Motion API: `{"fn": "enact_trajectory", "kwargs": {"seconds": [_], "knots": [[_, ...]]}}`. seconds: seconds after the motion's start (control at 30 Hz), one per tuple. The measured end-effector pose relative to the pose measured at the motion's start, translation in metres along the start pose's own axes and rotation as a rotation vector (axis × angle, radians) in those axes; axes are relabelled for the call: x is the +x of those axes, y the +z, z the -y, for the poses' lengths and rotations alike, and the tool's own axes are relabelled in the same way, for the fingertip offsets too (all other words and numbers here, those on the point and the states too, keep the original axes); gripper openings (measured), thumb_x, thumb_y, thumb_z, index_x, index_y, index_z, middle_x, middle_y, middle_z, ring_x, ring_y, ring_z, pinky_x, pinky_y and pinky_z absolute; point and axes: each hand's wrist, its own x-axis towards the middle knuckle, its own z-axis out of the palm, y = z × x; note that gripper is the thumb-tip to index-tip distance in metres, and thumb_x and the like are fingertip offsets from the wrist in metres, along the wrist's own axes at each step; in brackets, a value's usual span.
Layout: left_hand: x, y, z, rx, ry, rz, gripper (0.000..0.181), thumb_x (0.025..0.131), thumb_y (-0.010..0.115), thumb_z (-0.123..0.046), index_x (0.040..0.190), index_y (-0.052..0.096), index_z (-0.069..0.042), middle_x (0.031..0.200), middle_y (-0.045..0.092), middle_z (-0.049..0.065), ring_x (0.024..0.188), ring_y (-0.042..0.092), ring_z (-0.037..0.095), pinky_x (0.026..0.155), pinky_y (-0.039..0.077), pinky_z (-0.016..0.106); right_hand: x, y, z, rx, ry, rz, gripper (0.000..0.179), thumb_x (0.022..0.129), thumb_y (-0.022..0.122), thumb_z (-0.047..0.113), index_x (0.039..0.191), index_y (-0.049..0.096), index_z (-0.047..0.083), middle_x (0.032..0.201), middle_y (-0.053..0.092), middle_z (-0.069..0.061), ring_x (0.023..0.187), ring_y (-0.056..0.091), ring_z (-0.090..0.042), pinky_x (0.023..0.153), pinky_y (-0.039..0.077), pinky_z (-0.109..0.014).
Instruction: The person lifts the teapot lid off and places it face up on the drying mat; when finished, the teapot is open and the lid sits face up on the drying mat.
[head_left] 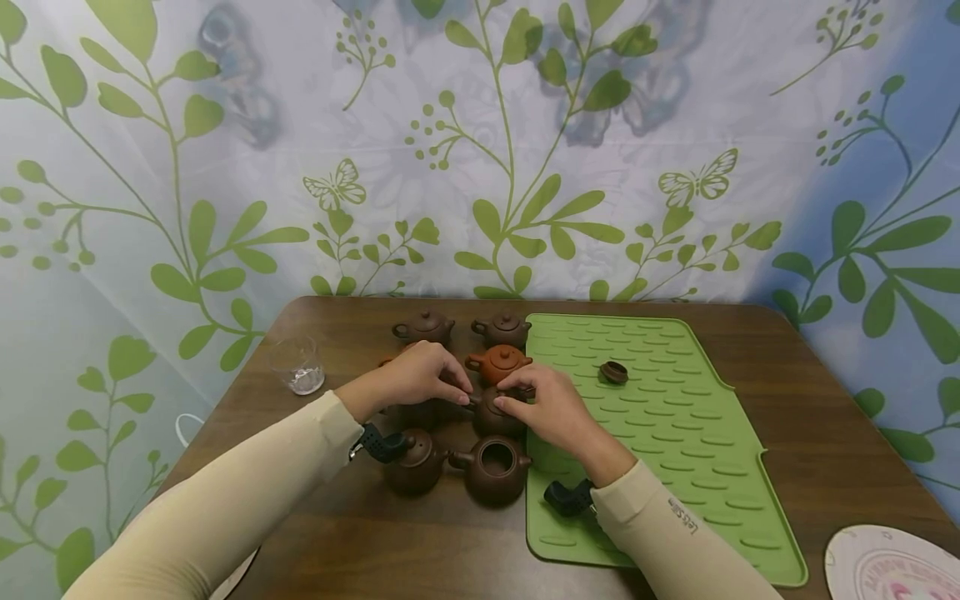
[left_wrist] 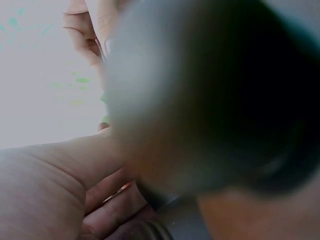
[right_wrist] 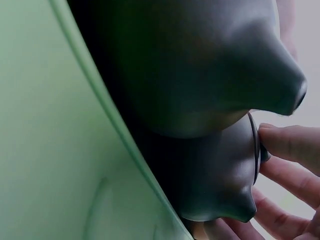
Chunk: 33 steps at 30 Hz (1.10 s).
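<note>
A dark brown teapot stands in the middle of a group of teapots, with both hands at it. My left hand pinches its handle side between thumb and fingers. My right hand holds the lid at the teapot's top, thumb and fingers around the small knob. In the right wrist view the lid lies against the rim. A lidless brown teapot is nearest me, its round mouth facing up. Beside it stands a lidded brown teapot. A dark, blurred shape covers most of the left wrist view.
A small brown lid lies on the green ridged mat. Behind the hands stand an orange-red teapot and two brown ones, left and right. A clear glass sits near the table's left edge.
</note>
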Motion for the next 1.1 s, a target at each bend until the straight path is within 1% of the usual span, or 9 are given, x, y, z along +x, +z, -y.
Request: {"fn": "enact_trajectory", "kwargs": {"seconds": [0.17, 0.4, 0.6, 0.8, 0.93, 1.03, 1.1], "knots": [[-0.0001, 0.0002, 0.0007, 0.010, 0.008, -0.001, 0.008, 0.093, 0.084, -0.022, 0.100, 0.086, -0.020, 0.096, 0.075, -0.017, 0.088, 0.068, 0.002, 0.081, 0.057, 0.030, 0.0000, 0.0006, -0.0012, -0.015, -0.029, -0.011, 0.016, 0.096, 0.083, 0.020, 0.110, 0.082, 0.014, 0.117, 0.069, 0.001, 0.109, 0.065, -0.025, 0.090, 0.055, -0.046], [0.0001, 0.0012, 0.0044, 0.028, 0.020, -0.005, 0.008, 0.093, 0.084, -0.025, 0.100, 0.086, -0.021, 0.097, 0.075, -0.017, 0.089, 0.068, 0.001, 0.081, 0.057, 0.030, 0.0006, 0.0012, -0.0032, -0.018, -0.021, -0.011, 0.018, 0.095, 0.083, 0.022, 0.111, 0.083, 0.014, 0.119, 0.069, 0.001, 0.114, 0.064, -0.024, 0.094, 0.054, -0.047], [0.0001, 0.0014, 0.0060, 0.013, 0.033, -0.007, 0.007, 0.094, 0.084, -0.024, 0.100, 0.086, -0.021, 0.097, 0.075, -0.017, 0.088, 0.068, 0.001, 0.080, 0.057, 0.030, 0.0004, 0.0004, -0.0046, -0.019, -0.045, -0.024, 0.018, 0.095, 0.083, 0.023, 0.110, 0.083, 0.014, 0.121, 0.070, 0.000, 0.114, 0.064, -0.025, 0.090, 0.055, -0.047], [0.0003, 0.0016, 0.0066, 0.016, 0.037, -0.009, 0.008, 0.093, 0.084, -0.024, 0.100, 0.086, -0.021, 0.097, 0.075, -0.017, 0.089, 0.068, 0.001, 0.081, 0.057, 0.029, 0.0001, -0.0012, -0.0058, 0.025, -0.031, -0.021, 0.018, 0.096, 0.082, 0.024, 0.111, 0.083, 0.016, 0.124, 0.071, -0.002, 0.115, 0.065, -0.023, 0.092, 0.056, -0.049], [0.0005, 0.0018, 0.0066, 0.011, 0.039, -0.010, 0.008, 0.093, 0.084, -0.023, 0.100, 0.086, -0.020, 0.096, 0.075, -0.017, 0.088, 0.068, 0.001, 0.080, 0.057, 0.029, 0.0002, -0.0026, -0.0057, 0.056, -0.009, -0.021, 0.017, 0.096, 0.082, 0.024, 0.111, 0.082, 0.017, 0.124, 0.071, 0.000, 0.115, 0.066, -0.023, 0.094, 0.055, -0.049], [0.0007, 0.0020, 0.0070, 0.008, 0.041, -0.011, 0.007, 0.093, 0.084, -0.023, 0.100, 0.086, -0.020, 0.095, 0.075, -0.017, 0.088, 0.068, 0.001, 0.080, 0.057, 0.029, 0.0004, -0.0031, -0.0051, 0.070, -0.004, -0.023, 0.016, 0.096, 0.082, 0.024, 0.111, 0.082, 0.018, 0.122, 0.071, 0.002, 0.112, 0.067, -0.023, 0.093, 0.056, -0.048], [0.0006, 0.0021, 0.0074, 0.006, 0.042, -0.012, 0.007, 0.093, 0.084, -0.023, 0.100, 0.086, -0.020, 0.095, 0.075, -0.017, 0.087, 0.068, 0.001, 0.080, 0.057, 0.029, 0.0005, -0.0026, -0.0051, 0.079, 0.000, -0.025, 0.016, 0.097, 0.081, 0.024, 0.111, 0.082, 0.018, 0.121, 0.072, 0.003, 0.109, 0.068, -0.022, 0.090, 0.057, -0.045]]}}
